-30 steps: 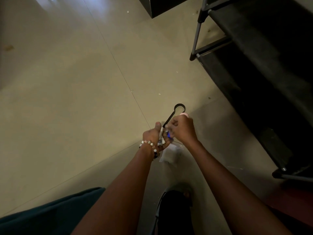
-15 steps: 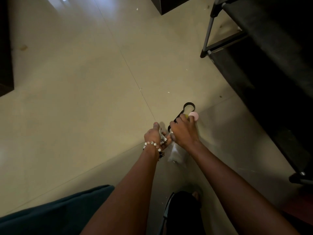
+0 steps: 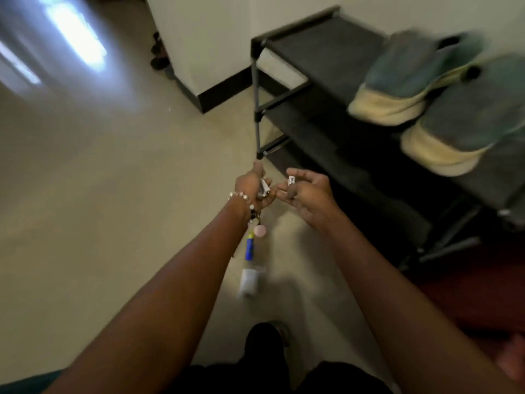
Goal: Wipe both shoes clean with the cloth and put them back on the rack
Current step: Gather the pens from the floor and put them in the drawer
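Two grey-green shoes with cream soles, one [image 3: 420,78] behind the other [image 3: 468,126], sit side by side on the top shelf of the black shoe rack [image 3: 318,49] at the right. My left hand [image 3: 252,186] grips a bunch of keys, from which a pink disc, a blue tube and a small clear bottle [image 3: 250,280] hang. My right hand [image 3: 306,191] is just beside it, fingers loosely curled, with a small white labelled tag [image 3: 291,180] at its fingertips. No cloth shows.
Pale tiled floor [image 3: 99,209] spreads to the left. A white wall corner with a dark skirting [image 3: 216,95] stands behind the rack. My dark-clothed legs [image 3: 264,351] are at the bottom, a reddish mat [image 3: 468,294] at the lower right.
The view has swung up, bringing the rack's top shelf and both shoes into sight. My hands have lifted and parted; the key bunch now dangles from my left hand.
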`<action>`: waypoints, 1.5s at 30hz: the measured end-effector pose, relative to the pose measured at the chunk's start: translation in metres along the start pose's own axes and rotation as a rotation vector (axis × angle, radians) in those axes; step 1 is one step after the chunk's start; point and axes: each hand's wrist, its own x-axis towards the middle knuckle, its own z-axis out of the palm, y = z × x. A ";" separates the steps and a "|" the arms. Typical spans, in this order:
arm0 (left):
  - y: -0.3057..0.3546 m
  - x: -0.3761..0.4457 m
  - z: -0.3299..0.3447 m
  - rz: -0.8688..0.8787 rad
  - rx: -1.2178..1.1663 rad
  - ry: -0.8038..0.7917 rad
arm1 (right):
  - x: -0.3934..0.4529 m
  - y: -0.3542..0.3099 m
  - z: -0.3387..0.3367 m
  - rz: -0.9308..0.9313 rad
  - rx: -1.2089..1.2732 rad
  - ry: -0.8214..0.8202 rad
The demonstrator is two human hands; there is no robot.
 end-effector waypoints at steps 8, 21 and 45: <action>0.024 -0.160 0.105 0.115 0.375 -0.259 | -0.201 -0.074 -0.065 -0.177 0.214 0.137; -0.185 -0.336 0.153 -0.388 0.437 -0.537 | -0.410 0.019 -0.229 -0.208 0.241 0.636; -0.256 -0.312 0.184 -0.324 0.748 -0.585 | -0.354 0.077 -0.333 0.310 -1.257 0.599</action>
